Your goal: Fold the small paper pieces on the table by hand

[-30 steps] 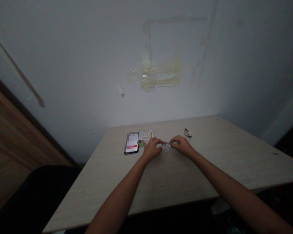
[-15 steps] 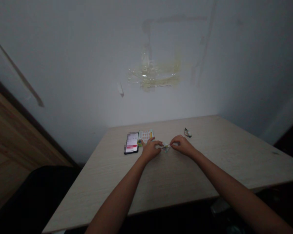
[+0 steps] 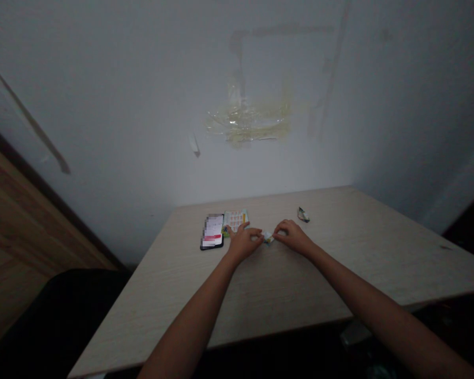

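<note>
Head view, looking down over both arms onto a pale wood-grain surface (image 3: pixel 284 300), with the two hands closing on a small printed scrap (image 3: pixel 267 238). Left hand (image 3: pixel 243 243) curled, fingers and thumb gripping the scrap's left side; right hand (image 3: pixel 294 237) also curled, pinching its right side. Scrap between the hands, just above or touching the surface; too small and blurred to tell which.

Main difference from one second earlier: scrap no longer a broad diamond with red-and-white print, now only a narrow pale sliver with a little blue and yellow. Folded or turned edge-on, impossible to tell which. Hands almost unchanged in place, with a narrow gap around the scrap.

Left of the scrap, beyond the left hand, a black phone (image 3: pixel 212 231) lying flat, its screen pixelated. Between phone and scrap, a printed card (image 3: pixel 235 221), with left fingertips at its near edge. Up and right of the scrap, a twist of foil (image 3: pixel 303 215). High above the scrap, tape residue (image 3: pixel 247 123) on the wall.
</note>
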Available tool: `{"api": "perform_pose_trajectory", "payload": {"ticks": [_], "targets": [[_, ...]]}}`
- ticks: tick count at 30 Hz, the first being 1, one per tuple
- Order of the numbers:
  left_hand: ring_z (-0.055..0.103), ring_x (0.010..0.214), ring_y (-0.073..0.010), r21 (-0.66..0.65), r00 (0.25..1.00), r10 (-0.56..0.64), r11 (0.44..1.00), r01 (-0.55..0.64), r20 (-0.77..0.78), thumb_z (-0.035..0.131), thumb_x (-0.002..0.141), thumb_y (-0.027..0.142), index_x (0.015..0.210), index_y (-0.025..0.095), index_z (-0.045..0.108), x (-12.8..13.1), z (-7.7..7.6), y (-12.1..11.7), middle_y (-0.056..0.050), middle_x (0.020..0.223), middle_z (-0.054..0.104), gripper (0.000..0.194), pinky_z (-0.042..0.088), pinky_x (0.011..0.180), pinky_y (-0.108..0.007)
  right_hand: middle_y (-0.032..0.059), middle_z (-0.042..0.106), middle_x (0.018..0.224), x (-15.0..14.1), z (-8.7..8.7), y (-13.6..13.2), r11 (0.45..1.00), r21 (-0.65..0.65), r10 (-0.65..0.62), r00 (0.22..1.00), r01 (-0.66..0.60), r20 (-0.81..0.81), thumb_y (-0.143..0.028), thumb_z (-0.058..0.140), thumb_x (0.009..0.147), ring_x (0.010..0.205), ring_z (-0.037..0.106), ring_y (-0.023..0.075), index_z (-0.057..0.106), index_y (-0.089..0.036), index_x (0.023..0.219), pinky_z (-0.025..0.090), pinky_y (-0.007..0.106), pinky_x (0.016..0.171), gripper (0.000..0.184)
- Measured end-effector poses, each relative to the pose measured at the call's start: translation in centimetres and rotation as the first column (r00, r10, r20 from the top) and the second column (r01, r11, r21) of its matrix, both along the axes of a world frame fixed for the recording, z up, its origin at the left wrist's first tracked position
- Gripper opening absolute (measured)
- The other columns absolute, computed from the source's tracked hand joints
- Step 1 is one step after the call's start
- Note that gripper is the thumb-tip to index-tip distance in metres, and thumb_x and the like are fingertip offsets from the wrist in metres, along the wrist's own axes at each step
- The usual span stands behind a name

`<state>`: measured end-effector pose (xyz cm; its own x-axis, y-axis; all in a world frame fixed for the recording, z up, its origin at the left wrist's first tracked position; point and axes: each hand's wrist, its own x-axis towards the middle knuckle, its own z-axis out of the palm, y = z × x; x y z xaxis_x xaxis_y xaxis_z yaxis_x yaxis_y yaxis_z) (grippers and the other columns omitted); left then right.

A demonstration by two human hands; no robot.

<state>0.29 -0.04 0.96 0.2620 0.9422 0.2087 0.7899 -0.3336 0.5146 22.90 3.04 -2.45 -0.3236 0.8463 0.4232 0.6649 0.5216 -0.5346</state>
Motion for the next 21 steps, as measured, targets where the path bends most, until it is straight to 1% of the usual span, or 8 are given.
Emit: {"api": "perform_pose_trajectory", "payload": {"ticks": [4, 9, 12, 15, 18, 21], "targets": [[0.038, 0.138, -0.0309, 0.040, 1.000, -0.002, 0.999, 0.002, -0.008, 0.068, 0.083, 0.038, 0.093, 0.034, 0.074, 0.21, -0.60, 0.11, 0.002, 0.125, 0.069, 0.012, -0.017, 0.108, -0.073, 0.0090, 0.068, 0.098, -0.37, -0.31, 0.04, 0.999, -0.009, -0.045, 0.999, 0.045, -0.002, -0.038, 0.070, 0.078, 0.099, 0.058, 0.0248, 0.076, -0.021, 0.087, 0.043, 0.038, 0.093, 0.019], [0.038, 0.138, -0.0314, 0.075, 0.998, 0.060, 0.996, -0.058, -0.025, 0.073, 0.078, 0.037, 0.105, 0.033, 0.070, 0.36, -1.07, 0.25, -0.002, 0.125, 0.068, 0.027, -0.011, 0.113, -0.070, 0.0084, 0.069, 0.100, -0.54, -0.66, 0.16, 0.999, -0.009, -0.054, 0.998, 0.054, -0.032, -0.034, 0.074, 0.074, 0.103, 0.058, 0.0256, 0.077, -0.023, 0.084, 0.042, 0.039, 0.095, 0.015], [0.038, 0.138, -0.0309, 0.071, 0.997, 0.080, 0.994, -0.078, -0.017, 0.075, 0.076, 0.036, 0.099, 0.030, 0.071, 0.42, -1.11, 0.33, -0.003, 0.125, 0.068, 0.023, -0.010, 0.114, -0.067, 0.0076, 0.070, 0.099, -0.59, -0.86, 0.30, 0.998, -0.016, -0.061, 0.997, 0.060, -0.045, -0.035, 0.074, 0.073, 0.103, 0.059, 0.0255, 0.077, -0.023, 0.084, 0.041, 0.040, 0.096, 0.016], [0.040, 0.136, -0.0306, 0.045, 0.995, 0.094, 0.995, -0.095, 0.018, 0.076, 0.076, 0.034, 0.092, 0.029, 0.071, 0.56, -1.03, 0.37, -0.002, 0.125, 0.068, 0.017, -0.011, 0.113, -0.068, 0.0078, 0.071, 0.098, -0.60, -1.03, 0.44, 0.998, -0.015, -0.066, 0.996, 0.065, -0.053, -0.036, 0.074, 0.073, 0.103, 0.060, 0.0257, 0.077, -0.023, 0.085, 0.040, 0.040, 0.098, 0.018], [0.043, 0.134, -0.0305, 0.026, 0.989, 0.120, 0.992, -0.123, 0.080, 0.076, 0.076, 0.031, 0.092, 0.028, 0.071, 0.80, -0.94, 0.41, -0.003, 0.125, 0.068, 0.017, -0.011, 0.112, -0.070, 0.0089, 0.072, 0.099, -0.60, -1.03, 0.54, 0.997, -0.013, -0.071, 0.995, 0.070, -0.067, -0.038, 0.073, 0.074, 0.104, 0.060, 0.0265, 0.078, -0.023, 0.088, 0.039, 0.041, 0.099, 0.020], [0.045, 0.133, -0.0297, 0.046, 0.982, 0.129, 0.990, -0.137, 0.140, 0.074, 0.077, 0.028, 0.096, 0.028, 0.070, 0.98, -0.87, 0.46, -0.004, 0.125, 0.068, 0.019, -0.009, 0.113, -0.070, 0.0086, 0.073, 0.098, -0.64, -0.72, 0.57, 1.000, -0.015, -0.023, 0.994, 0.022, -0.103, -0.036, 0.072, 0.076, 0.102, 0.062, 0.0260, 0.078, -0.023, 0.087, 0.039, 0.043, 0.100, 0.018]]}}
